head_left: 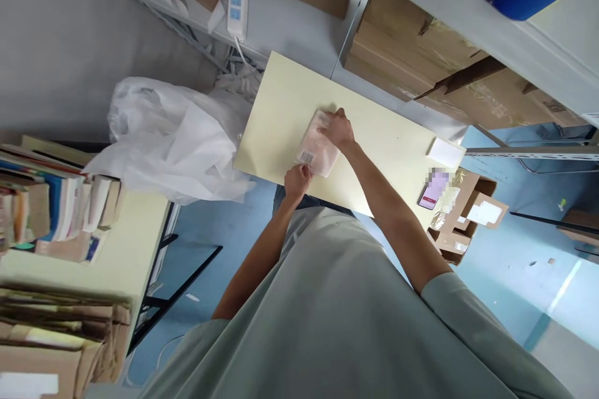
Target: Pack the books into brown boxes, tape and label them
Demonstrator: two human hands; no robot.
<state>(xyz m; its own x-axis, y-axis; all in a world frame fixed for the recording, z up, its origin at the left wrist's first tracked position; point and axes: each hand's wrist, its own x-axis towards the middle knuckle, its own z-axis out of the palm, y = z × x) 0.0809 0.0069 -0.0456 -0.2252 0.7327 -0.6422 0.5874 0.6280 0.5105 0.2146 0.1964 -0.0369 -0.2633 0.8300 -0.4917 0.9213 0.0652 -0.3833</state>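
A pale pink book [318, 148], apparently in clear plastic wrap, lies flat on the cream table with a barcode at its near left corner. My left hand [298, 182] is closed in a pinch at that near edge, on the book or its wrap; what exactly the fingertips grip is too small to tell. Across the far right part of the cover, my right hand [339, 129] grips the book's edge, thumb over the cover and fingers bent.
The cream table [384, 131] carries a phone [431, 190] and a white box [445, 152] at its right end. White plastic sheeting [178, 137] bulges at the left. Cardboard boxes [397, 43] and a power strip [238, 7] sit behind. Books [60, 199] fill a side table.
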